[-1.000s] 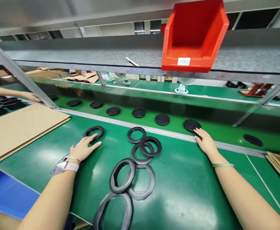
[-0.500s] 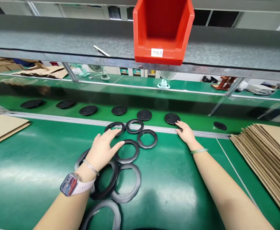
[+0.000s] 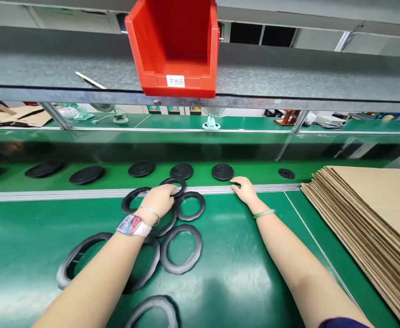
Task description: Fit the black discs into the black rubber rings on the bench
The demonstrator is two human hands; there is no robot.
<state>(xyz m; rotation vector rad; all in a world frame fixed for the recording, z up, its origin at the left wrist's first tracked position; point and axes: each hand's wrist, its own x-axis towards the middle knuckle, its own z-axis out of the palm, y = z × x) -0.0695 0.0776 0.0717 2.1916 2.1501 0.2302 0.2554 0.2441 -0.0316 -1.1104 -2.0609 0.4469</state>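
My left hand [image 3: 158,200] has its fingers curled together on the near left edge of a thin black ring [image 3: 174,187], which overlaps the metal rail. Below and beside it, more rings lie on the green table, among them a black ring [image 3: 202,206] and a grey ring [image 3: 198,248]. My wrist and forearm partly cover others. My right hand [image 3: 244,189] rests at the rail with loosely bent fingers, nothing seen in them. Its fingertips are just right of and below a black disc [image 3: 222,172] on the green strip behind the rail.
Several more discs, such as one black disc [image 3: 87,175], lie along the strip. A stack of cardboard [image 3: 367,218] occupies the right side. Overhead, a red bin [image 3: 179,89] sits on a grey shelf [image 3: 288,73]. Small fans stand farther back.
The camera view has shifted right. My left hand has moved onto the thin ring, its spread fingers now curled in. My right hand has moved slightly away from the disc, fingers more bent.
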